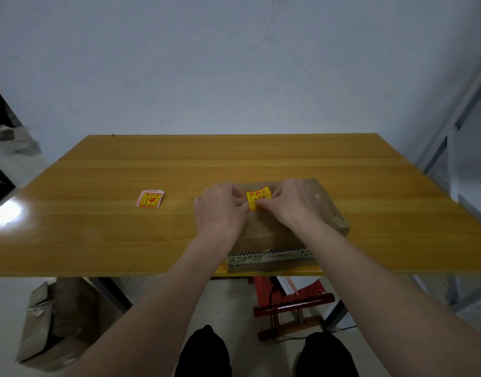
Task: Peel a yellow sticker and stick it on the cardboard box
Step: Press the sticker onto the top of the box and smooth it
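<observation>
At centre frame my left hand (220, 208) and right hand (293, 202) pinch a yellow sticker (257, 198) over the cardboard box (269, 229) on the bench (234, 159); careless peeling could crease it.

Both hands cover the lower part of the yellow sticker (257, 198); its small print is too blurred to read.

Your left hand (220, 210) and right hand (296, 202) are bare: no gloves, rings or watch show. Both forearms (163, 295) are uncovered right to the frame's bottom edge, no sleeve in view. Your knees (204, 352) at the bottom are in plain black trousers, with no visible markings.
</observation>
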Action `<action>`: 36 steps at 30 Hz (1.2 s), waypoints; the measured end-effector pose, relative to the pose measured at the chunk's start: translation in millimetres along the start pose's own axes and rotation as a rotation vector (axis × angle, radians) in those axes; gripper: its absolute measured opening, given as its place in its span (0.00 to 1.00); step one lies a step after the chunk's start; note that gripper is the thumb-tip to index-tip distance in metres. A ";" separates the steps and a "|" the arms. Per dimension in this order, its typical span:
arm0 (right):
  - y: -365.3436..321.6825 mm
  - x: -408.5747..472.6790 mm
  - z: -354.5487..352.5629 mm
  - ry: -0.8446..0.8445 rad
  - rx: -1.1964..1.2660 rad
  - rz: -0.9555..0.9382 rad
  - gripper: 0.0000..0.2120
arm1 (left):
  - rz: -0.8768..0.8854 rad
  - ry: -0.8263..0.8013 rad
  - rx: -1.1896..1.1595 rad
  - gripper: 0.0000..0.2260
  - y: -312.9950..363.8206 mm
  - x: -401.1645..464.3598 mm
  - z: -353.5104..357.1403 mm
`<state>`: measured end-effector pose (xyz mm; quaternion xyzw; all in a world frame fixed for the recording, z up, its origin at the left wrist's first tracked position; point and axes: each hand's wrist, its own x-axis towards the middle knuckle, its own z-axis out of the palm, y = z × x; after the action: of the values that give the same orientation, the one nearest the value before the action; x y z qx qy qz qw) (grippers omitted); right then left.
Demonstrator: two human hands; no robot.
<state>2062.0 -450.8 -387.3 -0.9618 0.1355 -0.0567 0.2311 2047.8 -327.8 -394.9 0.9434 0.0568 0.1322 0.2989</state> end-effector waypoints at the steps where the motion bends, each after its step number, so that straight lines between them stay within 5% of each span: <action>1: -0.6 -2.1 0.1 0.009 0.029 0.014 0.27 | 0.001 0.003 0.001 0.07 -1.8 -1.6 -0.6; 5: 3.3 -10.5 -5.2 0.049 0.181 0.005 0.32 | 0.028 -0.001 0.017 0.09 -7.9 -10.6 -3.6; 12: 25.5 -24.9 -20.0 0.253 0.053 -0.238 0.11 | 0.294 -0.064 0.057 0.16 -3.7 -23.2 -1.4; 18: 32.7 -53.3 1.2 -0.071 -0.004 -0.569 0.17 | 0.427 -0.241 0.197 0.25 -5.5 -34.7 12.8; 26: 32.7 -52.2 -2.1 0.005 -0.242 -0.528 0.21 | 0.421 -0.312 0.433 0.29 -6.5 -33.5 12.6; 36: 10.9 -32.4 3.1 -0.108 -0.269 -0.464 0.23 | 0.458 -0.318 0.487 0.33 -8.8 -31.2 13.8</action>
<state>2029.0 -449.6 -396.6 -0.9908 -0.0946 -0.0383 0.0889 2021.5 -334.0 -417.6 0.9838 -0.1735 0.0299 0.0336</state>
